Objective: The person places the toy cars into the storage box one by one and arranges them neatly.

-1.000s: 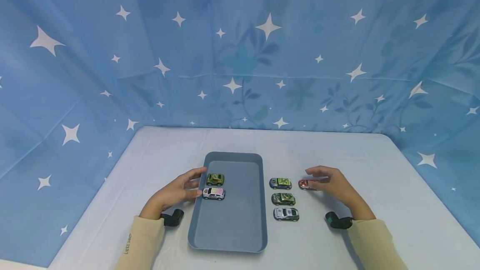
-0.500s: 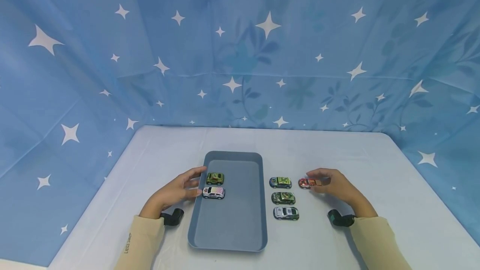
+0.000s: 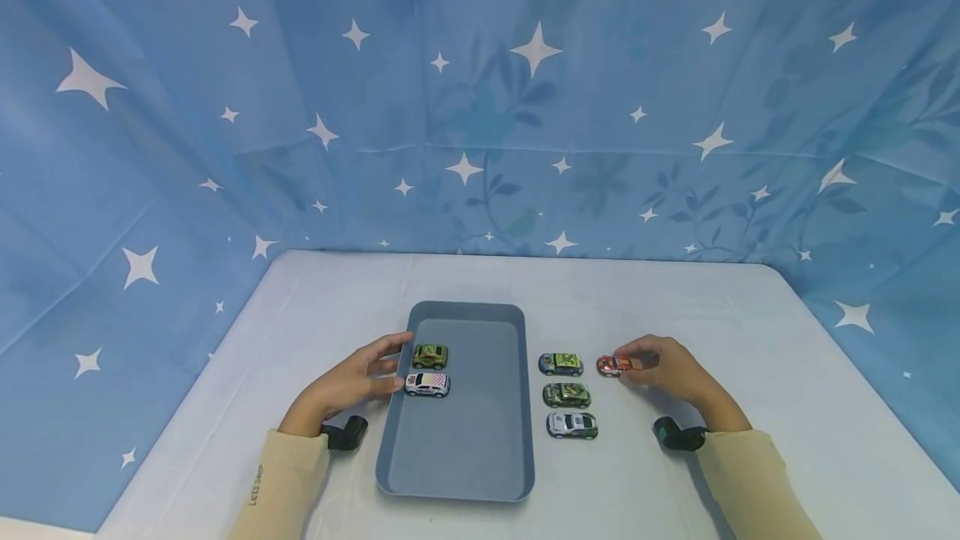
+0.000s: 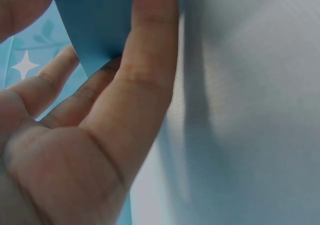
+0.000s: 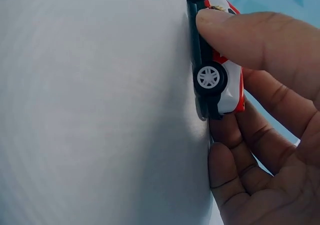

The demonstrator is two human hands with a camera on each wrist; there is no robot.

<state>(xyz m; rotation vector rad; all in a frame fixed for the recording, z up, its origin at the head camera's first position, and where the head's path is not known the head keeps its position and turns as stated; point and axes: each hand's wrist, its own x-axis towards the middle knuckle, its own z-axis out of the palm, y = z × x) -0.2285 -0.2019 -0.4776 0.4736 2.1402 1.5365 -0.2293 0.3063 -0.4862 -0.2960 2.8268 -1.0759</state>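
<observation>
In the head view my left hand (image 3: pixel 356 380) is at the left edge of a blue-grey tray (image 3: pixel 465 497), its thumb and fingers at the rim. The left wrist view shows fingers (image 4: pixel 135 80) against the tray's side wall (image 4: pixel 95 20). A green toy car (image 3: pixel 430 356) and a white patterned toy car (image 3: pixel 427 385) stand in the tray by that hand. To the right, my right hand (image 3: pixel 667 369) pinches a red-and-white toy car (image 3: pixel 611 366) between thumb and fingers. From the right wrist, that car (image 5: pixel 212 60) appears with its wheels close to the tabletop.
Between tray and right hand, a blue-green toy car (image 3: pixel 561 364), a dark green one (image 3: pixel 567 395) and a silver-white one (image 3: pixel 572 425) form a column. A white cloth covers the table (image 3: pixel 645 290). A blue star-patterned curtain (image 3: pixel 480 107) hangs behind.
The right thumb and fingers have closed slightly on the red-and-white car, which has barely moved. My left hand and the tray look the same as before.
</observation>
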